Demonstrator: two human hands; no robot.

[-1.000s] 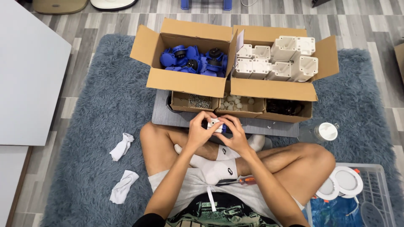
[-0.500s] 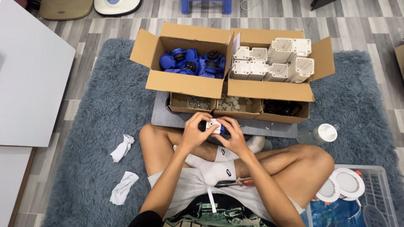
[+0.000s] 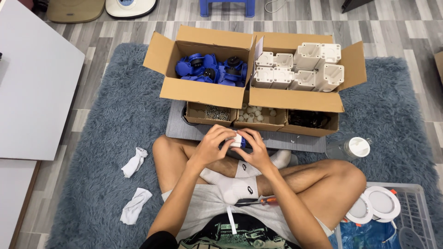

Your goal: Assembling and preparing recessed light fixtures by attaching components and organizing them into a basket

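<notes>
My left hand (image 3: 212, 144) and my right hand (image 3: 253, 146) are closed together on a small white and blue part (image 3: 237, 140), held above my crossed legs. Fingers hide most of the part. Just beyond my hands stand three small open boxes: one with screws (image 3: 213, 112), one with small white round pieces (image 3: 253, 115), one with black parts (image 3: 308, 119). A screwdriver with an orange handle (image 3: 256, 201) lies on my lap.
Two large cardboard boxes sit behind, one with blue parts (image 3: 210, 70), one with white plastic housings (image 3: 301, 70). A clear bottle with a white cap (image 3: 351, 148) lies at right. A bin with round white discs (image 3: 374, 204) is at lower right. White gloves (image 3: 135, 161) lie on the blue rug.
My hands have stayed closed on the small part with slight finger shifts. The view has shifted a little.
</notes>
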